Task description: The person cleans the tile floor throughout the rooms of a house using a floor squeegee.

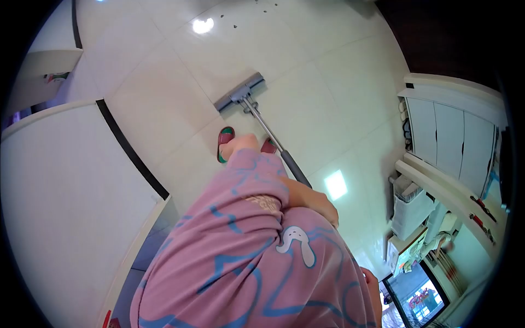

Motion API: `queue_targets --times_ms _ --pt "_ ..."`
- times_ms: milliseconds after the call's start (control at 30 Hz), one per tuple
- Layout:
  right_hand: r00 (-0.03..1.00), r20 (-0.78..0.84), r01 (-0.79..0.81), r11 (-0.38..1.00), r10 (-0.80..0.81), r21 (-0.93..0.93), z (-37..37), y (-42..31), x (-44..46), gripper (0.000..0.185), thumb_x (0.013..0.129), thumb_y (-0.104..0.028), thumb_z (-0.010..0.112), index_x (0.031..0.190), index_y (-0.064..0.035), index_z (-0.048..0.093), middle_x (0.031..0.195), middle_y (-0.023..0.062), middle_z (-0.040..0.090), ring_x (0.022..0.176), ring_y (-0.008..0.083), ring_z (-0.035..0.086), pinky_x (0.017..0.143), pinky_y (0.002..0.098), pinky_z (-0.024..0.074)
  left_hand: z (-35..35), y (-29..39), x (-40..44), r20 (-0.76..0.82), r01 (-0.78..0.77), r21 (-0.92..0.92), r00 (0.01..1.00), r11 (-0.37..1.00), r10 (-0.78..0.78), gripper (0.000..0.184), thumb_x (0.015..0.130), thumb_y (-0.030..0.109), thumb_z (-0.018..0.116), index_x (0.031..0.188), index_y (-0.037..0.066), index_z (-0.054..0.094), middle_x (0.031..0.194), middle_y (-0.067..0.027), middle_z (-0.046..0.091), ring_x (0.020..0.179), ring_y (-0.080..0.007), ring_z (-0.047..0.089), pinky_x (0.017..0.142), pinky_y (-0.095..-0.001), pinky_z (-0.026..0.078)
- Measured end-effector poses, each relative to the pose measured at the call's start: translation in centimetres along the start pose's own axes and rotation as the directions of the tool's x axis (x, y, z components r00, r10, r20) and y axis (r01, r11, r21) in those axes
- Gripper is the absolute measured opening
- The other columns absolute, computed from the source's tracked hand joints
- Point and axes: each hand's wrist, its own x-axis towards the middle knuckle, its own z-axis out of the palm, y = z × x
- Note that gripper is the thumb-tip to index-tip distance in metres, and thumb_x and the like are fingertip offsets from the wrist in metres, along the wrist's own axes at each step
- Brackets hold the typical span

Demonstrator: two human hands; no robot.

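Observation:
A mop [276,139] with a metal pole and a dark grey grip slants across the view. Its flat grey head [239,93] rests on the tiled floor just ahead of my feet. Reaching across my body, my left hand [326,209] is closed around the upper handle; its fingers are mostly hidden. My right hand [372,281] shows only in part at the lower right, beside my pink shirt. Its fingers are curled in line with the handle's top end, which the shirt hides. Red slippers [226,136] with green trim stand behind the mop head.
Several small dark bits [235,26] lie on the glossy floor [306,87] farther ahead. A white panel with a black base strip [131,147] borders the left. On the right are a white cabinet [448,136], a white basket [410,210] and a screen [418,292].

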Motion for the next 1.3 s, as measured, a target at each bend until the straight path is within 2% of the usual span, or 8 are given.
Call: queue_targets --times_ms 300,533,600,633,667,800,967,1300 --pt "0.922 0.173 0.371 0.92 -0.348 -0.128 2.4 -14.6 11.0 0.04 0.089 -0.017 0.062 0.127 -0.0064 0.054 0.064 0.0016 0.058 0.042 0.0049 0.043 0.038 0.0215 0.033 -9.1 -6.1 -11.9 -0.387 0.485 0.111 0.825 0.867 -0.412 0.011 0.074 0.017 0.059 0.084 0.016 0.064 0.082 -0.0079 0.065 0.088 -0.0299 0.063 0.072 -0.0448 0.048" --pt "0.86 0.265 0.406 0.899 -0.437 0.165 16.3 -39.5 17.6 0.038 0.087 -0.015 0.065 0.122 -0.005 0.055 0.065 0.0017 0.057 0.042 0.0049 0.041 0.037 0.0209 0.0279 -17.1 -13.9 -36.0 -0.991 0.814 -0.035 0.045 0.58 -0.123 0.007 0.075 0.015 0.058 0.077 0.019 0.063 0.079 -0.0025 0.06 0.087 -0.0254 0.061 0.089 -0.0476 0.039" --pt "0.841 0.313 0.346 0.884 -0.441 0.315 21.5 -47.8 17.1 0.035 0.086 -0.013 0.065 0.119 -0.006 0.056 0.064 -0.0003 0.053 0.047 0.0051 0.042 0.038 0.0212 0.0274 -19.8 -18.9 -43.4 -0.979 0.766 -0.19 -0.195 0.615 -0.06 0.015 0.083 0.013 0.052 0.089 0.016 0.066 0.095 -0.007 0.059 0.103 -0.0269 0.057 0.094 -0.0543 0.036" --pt "0.835 0.309 0.346 0.871 -0.455 0.349 24.3 -51.9 17.0 0.036 0.085 -0.013 0.067 0.119 -0.0077 0.056 0.065 -0.0012 0.051 0.049 0.0055 0.043 0.039 0.0211 0.028 -22.5 -16.7 -46.9 -0.887 0.831 -0.448 -0.367 0.328 -0.282 0.024 0.087 0.014 0.049 0.105 0.015 0.064 0.113 -0.0113 0.056 0.116 -0.0281 0.05 0.098 -0.0524 0.035" --pt "0.809 0.305 0.382 0.844 -0.502 0.376 26.9 -55.9 16.8 0.037 0.084 -0.016 0.067 0.119 -0.0087 0.057 0.067 -0.0012 0.052 0.051 0.0057 0.044 0.04 0.0214 0.0297 -23.4 -19.8 -51.1 -0.927 0.915 -0.368 -0.375 0.167 0.013 0.036 0.088 0.013 0.047 0.123 0.014 0.057 0.128 -0.0155 0.05 0.122 -0.0307 0.046 0.101 -0.0519 0.034" --pt "0.679 0.383 0.511 0.777 -0.627 0.367 33.3 -70.9 16.9 0.04 0.085 -0.016 0.061 0.124 -0.0071 0.054 0.075 0.0037 0.055 0.057 0.0075 0.048 0.046 0.0218 0.0376 -33.2 -16.4 -60.3 -0.713 0.653 -0.698 -0.676 0.294 -0.19 0.052 0.087 0.011 0.051 0.137 0.007 0.039 0.143 -0.0211 0.037 0.133 -0.0336 0.036 0.103 -0.0481 0.035" --pt "0.695 0.404 0.488 0.803 -0.595 0.342 29.2 -76.3 19.2 0.042 0.086 -0.019 0.06 0.125 -0.0066 0.053 0.076 0.0042 0.056 0.057 0.0081 0.048 0.046 0.022 0.0377 -39.7 -19.4 -61.2 -0.722 0.667 -0.69 -0.611 0.281 -0.323 0.053 0.087 0.011 0.053 0.138 0.009 0.038 0.145 -0.019 0.035 0.135 -0.033 0.034 0.104 -0.0465 0.035" --pt "0.851 0.251 0.411 0.883 -0.461 0.227 6.8 -57.4 22.0 0.042 0.094 -0.02 0.053 0.132 -0.0052 0.05 0.074 0.0003 0.057 0.051 0.003 0.042 0.041 0.0183 0.0308 -41.3 -19.0 -36.2 -0.851 0.899 -0.04 0.198 0.437 -0.486 0.052 0.072 0.017 0.071 0.121 0.029 0.058 0.116 -0.0068 0.06 0.123 -0.0318 0.047 0.103 -0.0554 0.032"
